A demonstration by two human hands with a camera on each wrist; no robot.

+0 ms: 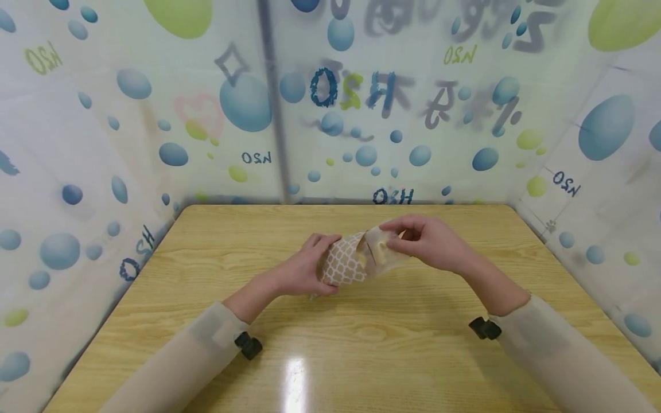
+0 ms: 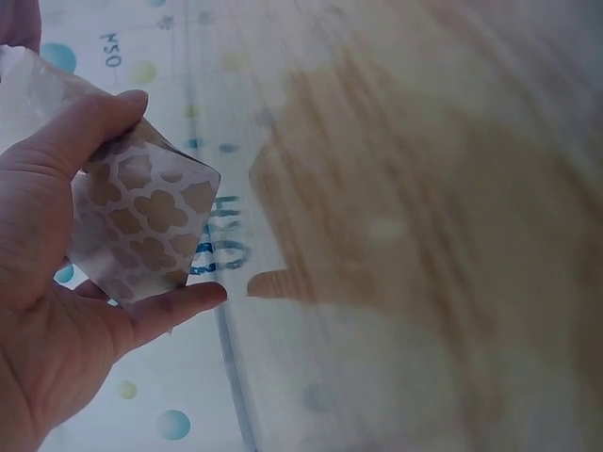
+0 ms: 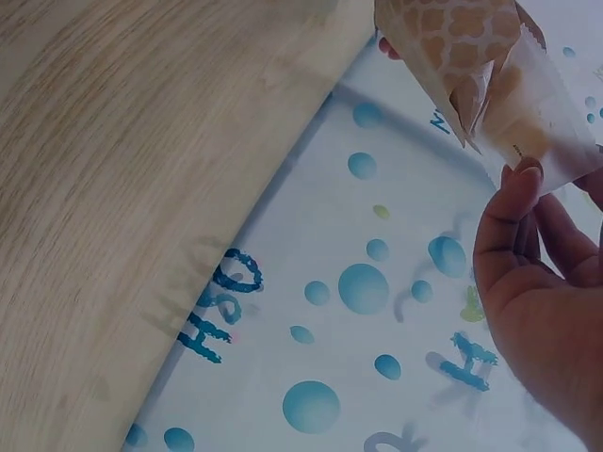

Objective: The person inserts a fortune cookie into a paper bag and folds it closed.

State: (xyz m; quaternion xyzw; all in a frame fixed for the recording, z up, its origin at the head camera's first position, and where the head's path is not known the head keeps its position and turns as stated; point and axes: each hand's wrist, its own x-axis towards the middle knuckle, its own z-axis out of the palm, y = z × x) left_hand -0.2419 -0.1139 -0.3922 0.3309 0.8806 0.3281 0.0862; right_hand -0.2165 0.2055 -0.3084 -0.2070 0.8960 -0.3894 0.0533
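Note:
My left hand [image 1: 299, 271] grips a brown paper bag [image 1: 341, 265] with a white lattice pattern, thumb and fingers around its sides. The bag is tilted above the table, its mouth facing right. At that mouth, my right hand [image 1: 436, 244] pinches a translucent packet [image 1: 383, 256] between thumb and fingers. Something pale yellow shows through the packet; its kind is unclear. In the right wrist view the packet [image 3: 523, 122] overlaps the torn-looking edge of the bag [image 3: 452, 42]. How far the packet reaches into the bag is hidden.
A wooden table [image 1: 335, 355] lies beneath both hands. Behind it and at both sides hang white walls [image 1: 320, 143] printed with blue and green dots. A small black clip-like device [image 1: 249, 345] sits at the left cuff, another black device [image 1: 484, 328] at the right.

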